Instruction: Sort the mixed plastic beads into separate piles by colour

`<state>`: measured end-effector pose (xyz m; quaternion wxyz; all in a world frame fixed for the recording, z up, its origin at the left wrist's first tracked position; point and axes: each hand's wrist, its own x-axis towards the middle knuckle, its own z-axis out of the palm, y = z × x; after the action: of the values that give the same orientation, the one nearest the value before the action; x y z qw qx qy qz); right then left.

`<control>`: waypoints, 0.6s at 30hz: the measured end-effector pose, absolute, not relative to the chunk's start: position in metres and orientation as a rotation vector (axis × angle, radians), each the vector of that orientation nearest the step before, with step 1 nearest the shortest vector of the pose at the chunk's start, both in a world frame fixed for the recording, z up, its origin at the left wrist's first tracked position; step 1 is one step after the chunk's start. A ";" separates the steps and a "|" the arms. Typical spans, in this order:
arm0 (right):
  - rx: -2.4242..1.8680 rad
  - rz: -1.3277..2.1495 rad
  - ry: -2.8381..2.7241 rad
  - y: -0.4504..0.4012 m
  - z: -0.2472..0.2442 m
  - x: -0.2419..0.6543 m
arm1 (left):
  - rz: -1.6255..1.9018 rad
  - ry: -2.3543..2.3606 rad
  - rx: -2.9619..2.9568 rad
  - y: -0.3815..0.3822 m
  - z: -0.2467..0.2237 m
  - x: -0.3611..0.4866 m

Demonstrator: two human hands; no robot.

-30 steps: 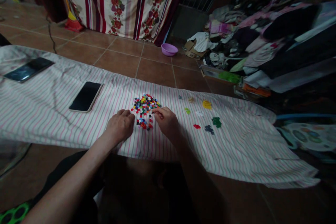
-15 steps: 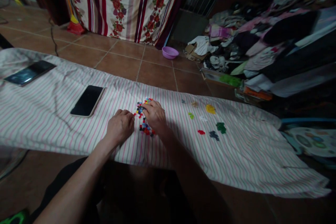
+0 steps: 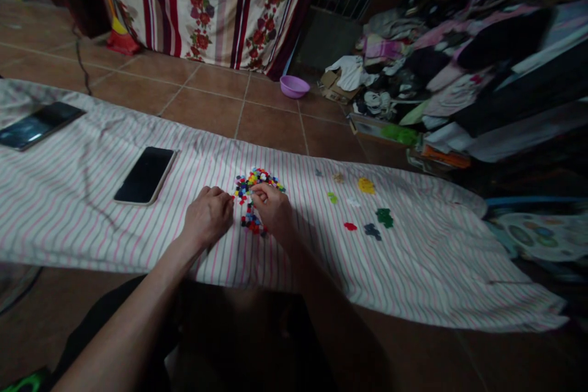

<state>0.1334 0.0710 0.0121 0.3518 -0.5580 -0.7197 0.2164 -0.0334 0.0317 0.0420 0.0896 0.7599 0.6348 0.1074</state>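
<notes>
A mixed heap of small colourful plastic pieces [image 3: 258, 175] lies on the striped cloth [image 3: 294, 269] between and beyond my hands. My right hand [image 3: 275, 211] is over the near side of the heap, thumb and forefinger pinched together; anything between them is too small to name. Resting on the cloth at the heap's left edge, my left hand [image 3: 209, 214] has its fingers curled in, and its palm is hidden. To the right are small single-colour groups: yellow pieces [image 3: 366, 185], dark green pieces [image 3: 384, 217], dark grey pieces [image 3: 372, 231], red pieces [image 3: 350, 226] and lime green pieces [image 3: 332, 197].
A phone [image 3: 146, 175] lies left of my left hand, with a dark tablet-like device [image 3: 41, 125] farther left. Beyond the cloth, a purple basin [image 3: 294, 87] sits on the tiled floor. Piled clothes [image 3: 441, 67] fill the right background.
My right hand has drawn back slightly toward me, uncovering more of the heap, and its fingers have curled into a pinch. My left hand stays beside the heap. The view has shifted slightly.
</notes>
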 end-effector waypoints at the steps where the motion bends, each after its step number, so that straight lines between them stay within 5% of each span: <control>1: -1.448 0.628 -1.805 0.070 0.011 0.135 | 0.314 1.886 2.266 0.032 0.041 -0.033; 18: -1.328 1.192 -1.218 0.061 0.007 0.152 | 0.277 1.999 2.266 0.040 0.041 -0.027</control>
<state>0.1519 0.0614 0.0069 0.4711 -0.5423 -0.4971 0.4866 -0.0274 0.0403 0.0408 0.0536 0.7456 0.6580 0.0910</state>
